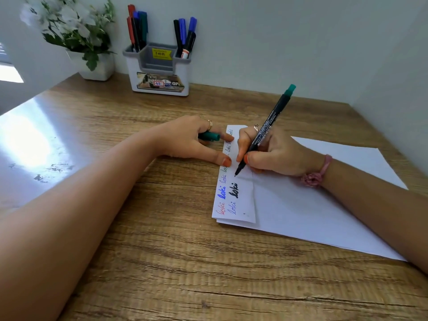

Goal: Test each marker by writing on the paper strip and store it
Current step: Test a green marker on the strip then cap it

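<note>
A folded white paper strip lies on the wooden desk, with words written on it in red, blue and black. My right hand grips a green marker like a pen, its tip touching the strip. My left hand rests beside the strip, its thumb and a fingertip pressing on the strip's left edge, with the green cap tucked between its fingers. A white and grey pen holder stands at the back, with several markers in its left and right compartments.
A larger white sheet lies under the strip and my right forearm. A white pot of flowers stands at the back left by the wall. Walls close in the desk behind and to the right. Bare desk lies in front.
</note>
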{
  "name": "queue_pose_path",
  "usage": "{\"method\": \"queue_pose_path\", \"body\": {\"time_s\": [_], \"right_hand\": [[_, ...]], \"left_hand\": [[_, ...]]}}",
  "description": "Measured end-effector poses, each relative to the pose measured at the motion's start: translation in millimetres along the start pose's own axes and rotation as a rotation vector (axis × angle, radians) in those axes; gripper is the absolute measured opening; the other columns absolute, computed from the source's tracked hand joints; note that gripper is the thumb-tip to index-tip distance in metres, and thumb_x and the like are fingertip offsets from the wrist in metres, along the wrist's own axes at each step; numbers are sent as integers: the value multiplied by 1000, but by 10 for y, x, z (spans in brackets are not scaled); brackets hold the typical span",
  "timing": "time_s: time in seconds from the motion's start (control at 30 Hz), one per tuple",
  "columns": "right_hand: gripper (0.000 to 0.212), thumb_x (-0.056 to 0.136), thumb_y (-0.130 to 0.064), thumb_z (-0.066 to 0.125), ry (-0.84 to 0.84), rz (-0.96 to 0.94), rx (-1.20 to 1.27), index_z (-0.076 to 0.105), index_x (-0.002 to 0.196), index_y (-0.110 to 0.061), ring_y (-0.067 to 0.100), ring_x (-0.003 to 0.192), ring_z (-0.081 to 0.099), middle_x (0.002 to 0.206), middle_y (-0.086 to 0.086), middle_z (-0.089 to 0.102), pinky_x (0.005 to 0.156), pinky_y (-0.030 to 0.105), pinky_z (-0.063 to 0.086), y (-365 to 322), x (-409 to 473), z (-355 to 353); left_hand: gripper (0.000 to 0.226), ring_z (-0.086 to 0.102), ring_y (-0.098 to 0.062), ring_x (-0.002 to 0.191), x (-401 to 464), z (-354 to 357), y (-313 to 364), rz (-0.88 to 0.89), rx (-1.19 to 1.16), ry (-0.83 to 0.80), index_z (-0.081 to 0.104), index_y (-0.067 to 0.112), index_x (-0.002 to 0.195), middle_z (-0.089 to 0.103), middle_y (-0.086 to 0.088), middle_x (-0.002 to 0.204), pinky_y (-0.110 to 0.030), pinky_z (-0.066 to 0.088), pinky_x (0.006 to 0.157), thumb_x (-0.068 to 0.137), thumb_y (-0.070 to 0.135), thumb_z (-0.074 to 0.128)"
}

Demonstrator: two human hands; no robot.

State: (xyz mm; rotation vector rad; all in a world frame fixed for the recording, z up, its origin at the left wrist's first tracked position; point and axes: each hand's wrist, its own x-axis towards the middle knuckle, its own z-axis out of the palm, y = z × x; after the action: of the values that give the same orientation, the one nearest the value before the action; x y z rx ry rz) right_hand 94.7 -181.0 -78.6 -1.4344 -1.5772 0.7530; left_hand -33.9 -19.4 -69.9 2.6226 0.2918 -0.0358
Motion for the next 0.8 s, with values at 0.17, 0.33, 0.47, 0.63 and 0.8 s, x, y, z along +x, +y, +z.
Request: {"method": "queue_pose_path", "body": {"time_s": [0.17, 0.33, 0.47, 0.63, 0.8], "right_hand": [[14, 68, -20, 56, -23, 13, -12, 67, 69, -29, 16, 54, 49, 66, 15, 50, 49, 22, 39, 0, -1, -3], [12, 69, -14, 59, -37, 48, -32, 65, 71, -24, 14, 57, 52, 65, -4, 57, 54, 20, 43, -10, -16, 1], [11, 70, -13, 58, -34, 35, -28, 64, 71, -22, 13, 57, 52, 65, -3, 58, 54, 20, 42, -14, -13, 15], [14, 68, -20, 55, 26, 7, 20, 67, 68, -28, 24, 56, 46, 71, 17, 50, 49, 24, 39, -28, -11, 18], [14, 69, -20, 57, -11, 13, 3, 68, 69, -28, 19, 54, 50, 69, 9, 51, 49, 24, 42, -23, -14, 22]], "left_hand": [[70, 52, -7, 91, -17, -3, 21, 1, -10, -7, 50, 47, 122, 57, 12, 107, -25, 42, 77, 57, 72, 59], [71, 51, -8, 103, -32, -5, 21, -4, -45, -13, 50, 48, 122, 54, 14, 116, -24, 41, 85, 55, 68, 60], [71, 46, -6, 104, -35, -8, 29, -14, -48, -18, 49, 49, 122, 49, 18, 114, -19, 36, 78, 54, 67, 62], [75, 44, -5, 104, -46, -11, 46, -33, -50, -13, 49, 49, 123, 47, 20, 113, -20, 34, 79, 51, 68, 63], [73, 44, -7, 106, -43, -17, 41, -46, -30, -24, 49, 51, 122, 47, 17, 117, -26, 34, 84, 52, 69, 63]]}}
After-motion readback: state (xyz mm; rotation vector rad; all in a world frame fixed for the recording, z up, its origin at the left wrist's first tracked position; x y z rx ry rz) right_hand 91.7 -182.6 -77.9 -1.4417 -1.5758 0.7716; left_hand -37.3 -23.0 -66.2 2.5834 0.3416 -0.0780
